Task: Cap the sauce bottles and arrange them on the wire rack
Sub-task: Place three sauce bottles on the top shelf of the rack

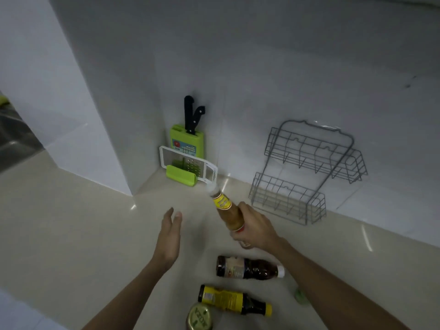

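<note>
Sauce bottle (229, 211), centre frame, tilted toward the upper left, held low on its body in my right grip (253, 231); my left grip (169, 236) hangs empty, fingers straight. Risk: a loose cap (210, 188) leaks; the wire rack (288, 203), right of centre, may shift under loading.

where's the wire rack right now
In the head view the wire rack stands right of centre on the counter against the white wall, just beyond the right hand gripping a brown sauce bottle.
</note>
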Demonstrator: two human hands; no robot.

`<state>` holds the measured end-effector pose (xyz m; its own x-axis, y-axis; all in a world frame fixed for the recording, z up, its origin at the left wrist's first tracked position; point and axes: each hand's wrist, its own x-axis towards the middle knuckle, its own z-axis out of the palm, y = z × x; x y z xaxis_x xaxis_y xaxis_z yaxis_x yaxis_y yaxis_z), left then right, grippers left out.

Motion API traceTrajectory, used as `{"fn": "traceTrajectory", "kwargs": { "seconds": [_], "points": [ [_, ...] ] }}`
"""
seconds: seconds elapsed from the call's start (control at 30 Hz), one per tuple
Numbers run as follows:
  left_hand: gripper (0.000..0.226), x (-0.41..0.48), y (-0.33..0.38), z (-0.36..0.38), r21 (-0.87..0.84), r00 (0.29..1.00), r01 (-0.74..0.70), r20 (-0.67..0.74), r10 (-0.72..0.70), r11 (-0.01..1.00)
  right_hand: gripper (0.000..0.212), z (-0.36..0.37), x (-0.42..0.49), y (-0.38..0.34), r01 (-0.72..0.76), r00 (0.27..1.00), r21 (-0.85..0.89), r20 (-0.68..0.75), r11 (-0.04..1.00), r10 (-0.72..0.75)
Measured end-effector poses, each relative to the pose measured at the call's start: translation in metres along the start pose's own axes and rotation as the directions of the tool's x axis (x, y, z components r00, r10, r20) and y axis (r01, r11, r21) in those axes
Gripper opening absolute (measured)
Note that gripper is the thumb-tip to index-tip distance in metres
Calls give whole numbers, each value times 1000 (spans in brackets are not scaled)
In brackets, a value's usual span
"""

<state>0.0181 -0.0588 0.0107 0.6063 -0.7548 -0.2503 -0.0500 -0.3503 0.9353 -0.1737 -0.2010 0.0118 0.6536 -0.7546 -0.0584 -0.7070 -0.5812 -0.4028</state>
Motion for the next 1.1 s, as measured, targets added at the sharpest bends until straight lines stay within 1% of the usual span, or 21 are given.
{"fn": "traceTrajectory", "kwargs": {
  "seconds": [0.03, 0.1, 0.13, 0.17, 0.23, 0.3, 0.37, 0.4, 0.47, 0.53, 0.6, 0.67, 0.73, 0.83, 1.0, 1.1],
  "points": [
    [56, 4, 11, 7, -20, 999, -9, 45, 10, 1000, 57, -14, -5, -2, -39, 993, 107, -103, 993, 50],
    [58, 14, 38, 26, -57, 989, -39, 138, 47, 998, 58, -48, -14, -8, -47, 938, 335, -310, 941, 157],
    [60, 18, 54, 37, -86, 979, -61, 187, 76, 994, 60, -64, -16, -9, -18, 886, 417, -415, 909, 208],
    [64, 23, 71, 50, -119, 966, -81, 235, 108, 990, 62, -82, -18, -10, 21, 817, 463, -519, 886, 252],
    [75, 32, 103, 74, -144, 931, -122, 327, 164, 982, 66, -114, -14, -9, 116, 681, 507, -667, 854, 303],
    [77, 37, 137, 97, -125, 886, -172, 415, 209, 977, 69, -145, -7, -4, 202, 562, 500, -763, 842, 319],
    [89, 44, 164, 115, -102, 859, -172, 471, 200, 980, 70, -168, 5, 2, 226, 500, 486, -802, 844, 328],
    [90, 46, 177, 122, -98, 848, -164, 494, 191, 982, 69, -177, 12, 7, 225, 485, 485, -808, 845, 334],
    [76, 51, 196, 135, -132, 822, -154, 533, 202, 979, 65, -188, 27, 17, 198, 481, 488, -804, 850, 350],
    [68, 56, 209, 147, -134, 808, -135, 558, 188, 982, 63, -194, 42, 26, 134, 496, 482, -789, 866, 363],
    [69, 60, 215, 155, -117, 796, -124, 581, 169, 985, 61, -195, 55, 31, 62, 529, 480, -759, 875, 379],
    [74, 66, 214, 161, -117, 807, -109, 569, 157, 987, 60, -194, 66, 34, 4, 557, 460, -739, 888, 380],
    [76, 73, 212, 165, -137, 822, -79, 551, 142, 987, 61, -190, 75, 37, -12, 598, 465, -706, 885, 379],
    [74, 77, 212, 166, -201, 813, -38, 563, 147, 979, 65, -184, 85, 38, -23, 660, 470, -656, 883, 366],
    [70, 77, 213, 162, -269, 782, 26, 605, 148, 963, 68, -178, 95, 29, -64, 658, 457, -649, 887, 382],
    [70, 80, 208, 162, -273, 758, 28, 633, 157, 962, 75, -176, 99, 26, -118, 695, 419, -612, 900, 377]
  ]
}}
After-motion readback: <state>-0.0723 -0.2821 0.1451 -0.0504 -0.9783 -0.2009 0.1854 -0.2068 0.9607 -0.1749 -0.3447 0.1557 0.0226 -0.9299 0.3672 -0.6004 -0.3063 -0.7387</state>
